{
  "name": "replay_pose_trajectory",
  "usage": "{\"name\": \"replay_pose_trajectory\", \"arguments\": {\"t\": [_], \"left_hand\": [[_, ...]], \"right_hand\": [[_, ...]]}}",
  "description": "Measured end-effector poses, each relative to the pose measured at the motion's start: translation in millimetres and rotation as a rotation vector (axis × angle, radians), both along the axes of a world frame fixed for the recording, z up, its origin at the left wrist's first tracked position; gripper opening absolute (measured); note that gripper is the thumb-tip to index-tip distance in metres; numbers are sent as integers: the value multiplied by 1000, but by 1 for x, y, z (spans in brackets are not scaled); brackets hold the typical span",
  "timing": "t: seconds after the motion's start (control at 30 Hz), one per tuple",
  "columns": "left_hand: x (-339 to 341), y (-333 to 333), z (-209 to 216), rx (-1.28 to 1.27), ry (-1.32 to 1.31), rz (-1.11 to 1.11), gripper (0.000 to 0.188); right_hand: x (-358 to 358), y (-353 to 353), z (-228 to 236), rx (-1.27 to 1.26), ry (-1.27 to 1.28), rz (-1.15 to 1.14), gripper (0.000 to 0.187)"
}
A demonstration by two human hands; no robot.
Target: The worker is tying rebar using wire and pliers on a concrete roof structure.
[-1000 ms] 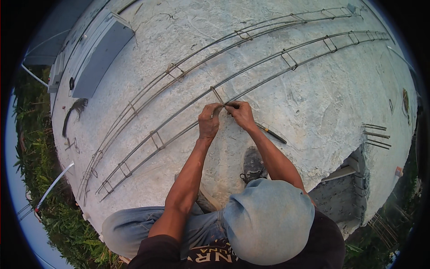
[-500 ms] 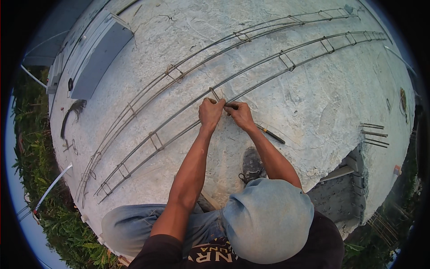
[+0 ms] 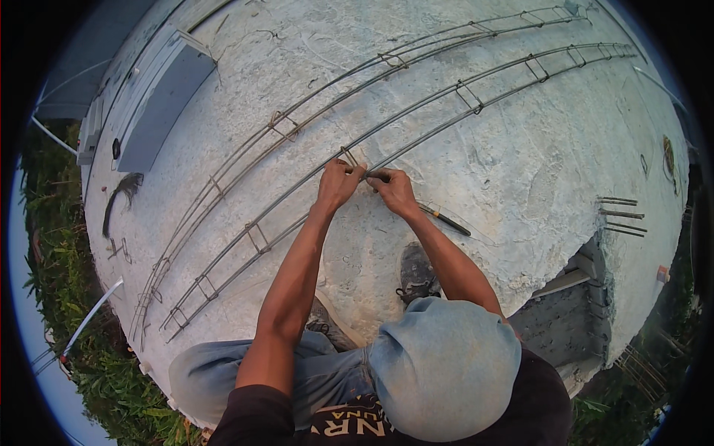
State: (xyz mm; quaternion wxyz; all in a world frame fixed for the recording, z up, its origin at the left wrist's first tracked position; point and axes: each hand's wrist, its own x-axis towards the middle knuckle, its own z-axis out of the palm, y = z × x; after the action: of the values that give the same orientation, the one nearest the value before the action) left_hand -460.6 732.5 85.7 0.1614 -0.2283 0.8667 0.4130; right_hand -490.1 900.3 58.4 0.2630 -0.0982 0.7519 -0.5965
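Note:
My left hand (image 3: pixel 341 182) is closed at the near steel rebar cage (image 3: pixel 477 110), its fingers pinching where a square stirrup (image 3: pixel 348 155) meets the lower bars. Close beside it, my right hand (image 3: pixel 393 191) is also closed, thumb and fingertips pressed together at the same joint. Whatever is between the right fingertips is too small to make out. On the concrete by my right wrist lies a slim hand tool (image 3: pixel 446 221) with a black handle and a yellow band.
A second rebar cage (image 3: pixel 282 126) lies beyond, roughly parallel. Upper left are a grey box-shaped block (image 3: pixel 167 104) and a dark bundle of wire (image 3: pixel 119 199). At right, bars (image 3: pixel 623 214) jut out above a recessed opening (image 3: pixel 558 323) in the slab. Greenery borders the slab's edge.
Both hands have stayed at the same joint, with slightly more space between them. My left forearm has swung a little left, and my left shoe now shows more.

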Motion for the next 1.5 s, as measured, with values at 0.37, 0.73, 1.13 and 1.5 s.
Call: {"name": "replay_pose_trajectory", "arguments": {"t": [0.37, 0.73, 1.13, 1.5], "left_hand": [[4, -4, 12, -49, 49, 75, 42], [-4, -17, 11, 393, -58, 49, 34], [-2, -4, 4, 179, -9, 88, 35], [0, -3, 4, 220, -42, 149, 32]], "right_hand": [[18, -10, 11, 36, 371, -8, 23], [14, -16, 20, 371, 560, 111, 32], [11, -10, 10, 334, 582, 167, 19], [43, -2, 19, 204, 555, 117, 10]]}}
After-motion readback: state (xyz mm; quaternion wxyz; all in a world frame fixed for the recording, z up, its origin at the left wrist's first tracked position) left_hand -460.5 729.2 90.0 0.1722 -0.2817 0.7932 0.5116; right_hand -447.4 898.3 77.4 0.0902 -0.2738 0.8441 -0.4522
